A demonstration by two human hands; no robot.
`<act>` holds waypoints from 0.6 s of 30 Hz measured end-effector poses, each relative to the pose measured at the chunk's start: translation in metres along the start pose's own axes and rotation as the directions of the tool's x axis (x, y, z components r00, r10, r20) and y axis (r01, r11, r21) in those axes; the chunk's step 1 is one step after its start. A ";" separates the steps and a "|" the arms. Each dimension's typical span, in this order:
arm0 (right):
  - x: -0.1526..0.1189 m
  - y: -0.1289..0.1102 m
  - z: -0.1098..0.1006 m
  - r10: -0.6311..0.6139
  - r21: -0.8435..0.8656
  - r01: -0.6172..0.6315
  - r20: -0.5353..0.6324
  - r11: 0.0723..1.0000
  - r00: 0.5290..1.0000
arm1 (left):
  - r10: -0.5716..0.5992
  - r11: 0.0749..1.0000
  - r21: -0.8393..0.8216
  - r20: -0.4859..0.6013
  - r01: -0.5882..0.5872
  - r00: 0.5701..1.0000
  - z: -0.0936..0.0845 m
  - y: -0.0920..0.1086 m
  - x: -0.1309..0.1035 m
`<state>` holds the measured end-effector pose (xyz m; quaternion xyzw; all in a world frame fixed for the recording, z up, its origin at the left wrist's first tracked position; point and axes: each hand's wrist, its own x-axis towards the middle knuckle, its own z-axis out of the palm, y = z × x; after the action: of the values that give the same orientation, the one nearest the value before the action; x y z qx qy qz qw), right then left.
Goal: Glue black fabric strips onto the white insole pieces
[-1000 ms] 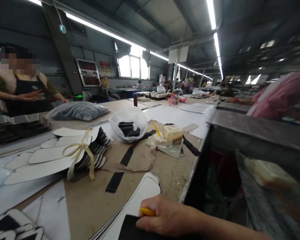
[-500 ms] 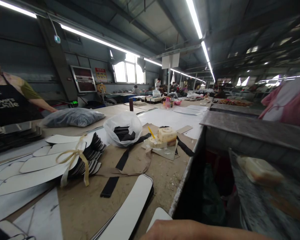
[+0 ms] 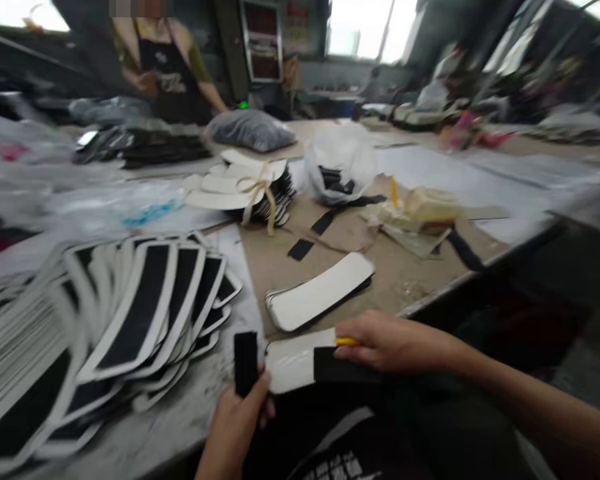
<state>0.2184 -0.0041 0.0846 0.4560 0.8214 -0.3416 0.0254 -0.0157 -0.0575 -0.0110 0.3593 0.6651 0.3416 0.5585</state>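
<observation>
At the bottom centre, my left hand (image 3: 240, 413) is closed on black strips (image 3: 245, 360) that stand up from its fingers. My right hand (image 3: 380, 340) grips a yellow stick (image 3: 347, 341) over the right part of a white piece (image 3: 291, 362) at the table's edge. That piece looks shiny, and a black patch (image 3: 337, 365) covers its right part. Just beyond lies a small stack of white curved pieces (image 3: 323, 291). To the left, many white-edged pieces with black centres (image 3: 143, 307) are fanned out.
A tied bundle of white pieces (image 3: 225, 190), a clear bag with black strips (image 3: 341, 163) and a yellowish container (image 3: 430, 208) with a yellow stick stand farther back. Loose black strips (image 3: 300, 249) lie on brown paper. Across the table stands a person in an apron (image 3: 173, 80).
The view has turned left and down. Both hands are now in sight, the left with black strips, the right with a yellow stick; only part of one hand showed before.
</observation>
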 end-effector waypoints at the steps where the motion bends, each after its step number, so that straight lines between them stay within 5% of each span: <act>1: 0.008 0.000 0.002 -0.011 -0.007 0.011 0.034 1.000 0.999 | 0.029 0.998 -0.057 0.051 -0.026 0.998 -0.003 -0.004 0.003; 8: 0.059 -0.017 0.017 -0.118 0.013 0.118 0.197 0.993 0.973 | -0.036 0.992 -0.116 0.106 0.048 0.994 -0.007 -0.004 0.007; 18: 0.094 -0.013 0.041 -0.033 -0.180 0.075 0.226 0.981 0.974 | -0.051 0.985 -0.156 0.161 0.077 0.986 -0.009 0.000 0.009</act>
<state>0.1422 0.0364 0.0274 0.3879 0.8541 -0.3121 0.1506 -0.0259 -0.0502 -0.0137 0.3167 0.6005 0.3472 0.6469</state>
